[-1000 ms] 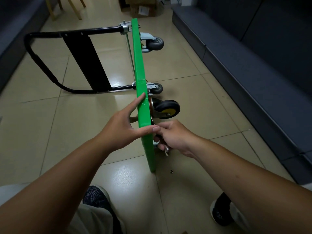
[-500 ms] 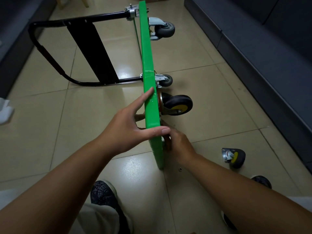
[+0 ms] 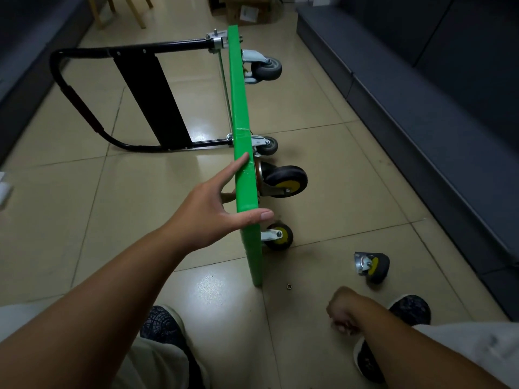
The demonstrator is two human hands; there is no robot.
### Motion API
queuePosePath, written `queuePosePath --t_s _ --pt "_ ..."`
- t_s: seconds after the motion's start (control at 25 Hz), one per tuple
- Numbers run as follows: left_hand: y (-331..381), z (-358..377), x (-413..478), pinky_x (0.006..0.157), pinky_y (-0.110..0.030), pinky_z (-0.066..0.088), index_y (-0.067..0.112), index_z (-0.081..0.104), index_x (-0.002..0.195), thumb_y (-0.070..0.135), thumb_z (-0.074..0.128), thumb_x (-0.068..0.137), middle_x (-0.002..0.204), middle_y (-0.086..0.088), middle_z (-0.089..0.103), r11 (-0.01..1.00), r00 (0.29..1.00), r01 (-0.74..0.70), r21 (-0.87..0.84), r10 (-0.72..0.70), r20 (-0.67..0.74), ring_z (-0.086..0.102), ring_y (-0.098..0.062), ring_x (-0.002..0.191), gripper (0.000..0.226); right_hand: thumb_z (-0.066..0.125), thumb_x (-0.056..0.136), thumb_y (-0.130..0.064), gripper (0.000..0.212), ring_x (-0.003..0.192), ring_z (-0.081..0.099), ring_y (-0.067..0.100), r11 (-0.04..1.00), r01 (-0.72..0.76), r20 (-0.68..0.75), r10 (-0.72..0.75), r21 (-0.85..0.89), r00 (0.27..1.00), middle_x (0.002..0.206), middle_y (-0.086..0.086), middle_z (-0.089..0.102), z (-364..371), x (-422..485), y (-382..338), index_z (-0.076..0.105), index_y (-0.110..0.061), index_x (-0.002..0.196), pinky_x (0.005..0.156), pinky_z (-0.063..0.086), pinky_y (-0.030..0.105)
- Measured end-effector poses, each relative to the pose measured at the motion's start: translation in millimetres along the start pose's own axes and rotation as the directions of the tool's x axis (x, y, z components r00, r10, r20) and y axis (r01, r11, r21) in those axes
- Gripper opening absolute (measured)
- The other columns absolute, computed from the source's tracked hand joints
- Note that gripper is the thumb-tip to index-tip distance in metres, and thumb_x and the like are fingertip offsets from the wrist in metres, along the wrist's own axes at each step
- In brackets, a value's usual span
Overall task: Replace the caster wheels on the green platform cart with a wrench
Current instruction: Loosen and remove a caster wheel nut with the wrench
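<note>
Glossy beige floor tiles (image 3: 70, 192) run down a narrow room, with a dark grey sofa (image 3: 421, 122) along the right and a cardboard box (image 3: 244, 12) and wooden chair legs (image 3: 120, 9) at the far end. The green platform cart (image 3: 238, 94) stands on its long edge in the middle of the floor. Its black handle (image 3: 151, 99) lies out flat to the left. Two grey casters (image 3: 266, 70) stick out on the right at the far end. An upper black-and-yellow caster (image 3: 286, 179) and a lower black-and-yellow caster (image 3: 279, 237) stick out on the right near me. A loose caster (image 3: 372, 266) lies on the tiles well to the right, and a small metal ring (image 3: 288, 286) sits just beside the deck's near corner. My left hand (image 3: 216, 211) is grasping the deck's top edge, thumb over the near side, forefinger along the top; the deck hides my other fingers. My right hand (image 3: 341, 315) is low by my knee with its fingers curled in, and I cannot tell whether it holds anything.

Half a second ago that right hand was against the underside, covering the lower near caster; it has drawn back and the caster now shows. My left grip is unchanged
</note>
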State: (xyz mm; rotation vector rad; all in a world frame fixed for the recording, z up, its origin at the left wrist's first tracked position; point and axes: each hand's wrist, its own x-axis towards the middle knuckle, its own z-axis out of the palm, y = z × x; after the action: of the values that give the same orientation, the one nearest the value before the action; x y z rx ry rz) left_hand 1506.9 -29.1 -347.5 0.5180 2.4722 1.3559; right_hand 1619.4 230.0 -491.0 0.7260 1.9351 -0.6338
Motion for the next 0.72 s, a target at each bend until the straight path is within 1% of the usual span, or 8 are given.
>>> queuePosePath --t_s 0.04,0.08,0.16,0.2,0.28,0.4,0.52,0.72 --pt "0 0 0 0.091 -0.041 0.057 0.056 0.023 0.153 0.064 0.079 0.061 0.161 0.019 0.026 1.000 1.000 0.004 0.006 -0.004 -0.001 0.043 -0.023 0.141 0.107 0.055 0.092 0.000 0.008 0.063 0.058 0.019 1.000 0.010 -0.020 -0.009 0.018 1.000 0.074 0.006 0.054 -3 -7 -4 0.060 -0.006 0.091 0.056 0.051 0.025" --pt "0 -1 0 0.091 -0.041 0.057 0.056 0.023 0.153 0.064 0.079 0.061 0.160 0.019 0.026 1.000 1.000 0.008 0.009 -0.008 0.000 0.043 -0.023 0.141 0.107 0.054 0.094 -0.003 0.017 0.059 0.055 0.016 0.997 0.057 -0.067 -0.054 0.043 0.996 0.074 0.007 0.055 -9 -8 -14 0.054 -0.011 0.078 0.056 0.051 0.025" --pt "2 0 0 0.087 -0.037 0.057 0.056 0.023 0.153 0.062 0.079 0.062 0.160 0.020 0.026 1.000 1.000 0.014 0.007 -0.014 0.003 0.043 -0.024 0.141 0.107 0.051 0.096 -0.010 0.025 0.052 0.050 0.017 0.964 0.236 -0.187 -0.211 0.123 0.959 0.074 0.010 0.059 -19 -21 -49 0.051 -0.013 0.071 0.050 0.044 0.024" --pt "2 0 0 0.086 -0.035 0.057 0.055 0.023 0.153 0.061 0.079 0.062 0.159 0.020 0.025 1.000 1.000 0.016 0.006 -0.016 0.003 0.043 -0.024 0.140 0.107 0.050 0.097 -0.014 0.025 0.048 0.048 0.017 0.915 0.327 -0.260 -0.265 0.235 0.929 0.072 0.010 0.060 -24 -29 -67 0.055 -0.013 0.073 0.045 0.038 0.023" --pt "3 0 0 0.085 -0.032 0.057 0.055 0.023 0.153 0.060 0.080 0.062 0.153 0.026 0.026 1.000 1.000 0.015 0.000 -0.015 0.003 0.045 -0.024 0.139 0.107 0.047 0.099 -0.018 0.024 0.042 0.046 0.014 0.774 0.470 -0.317 -0.359 0.425 0.878 0.070 0.008 0.061 -39 -60 -100 0.062 -0.013 0.081 0.040 0.029 0.019" --pt "3 0 0 0.085 -0.035 0.059 0.056 0.024 0.152 0.061 0.081 0.060 0.148 0.029 0.025 1.000 1.000 0.007 -0.014 -0.007 -0.001 0.047 -0.023 0.138 0.108 0.043 0.101 -0.021 0.026 0.044 0.046 0.012 0.659 0.509 -0.275 -0.432 0.553 0.859 0.075 0.008 0.062 -56 -90 -127 0.065 -0.009 0.106 0.037 0.032 0.017" --pt "2 -1 0 0.091 -0.042 0.058 0.056 0.024 0.152 0.063 0.080 0.058 0.147 0.029 0.026 1.000 1.000 0.001 -0.002 -0.001 0.000 0.045 -0.023 0.140 0.110 0.040 0.100 -0.019 0.031 0.047 0.047 0.013 0.641 0.500 -0.242 -0.450 0.583 0.860 0.075 0.008 0.060 -59 -98 -133 0.063 -0.004 0.116 0.039 0.035 0.018" --pt "0 -1 2 0.092 -0.039 0.057 0.053 0.024 0.154 0.059 0.081 0.062 0.149 0.030 0.025 1.000 1.000 -0.017 -0.002 0.017 -0.003 0.046 -0.019 0.138 0.109 0.043 0.104 -0.014 0.028 0.051 0.052 0.013 0.649 0.613 -0.256 -0.564 0.450 0.785 0.075 0.008 0.061 -53 -99 -128 0.071 -0.008 0.106 0.043 0.040 0.022"
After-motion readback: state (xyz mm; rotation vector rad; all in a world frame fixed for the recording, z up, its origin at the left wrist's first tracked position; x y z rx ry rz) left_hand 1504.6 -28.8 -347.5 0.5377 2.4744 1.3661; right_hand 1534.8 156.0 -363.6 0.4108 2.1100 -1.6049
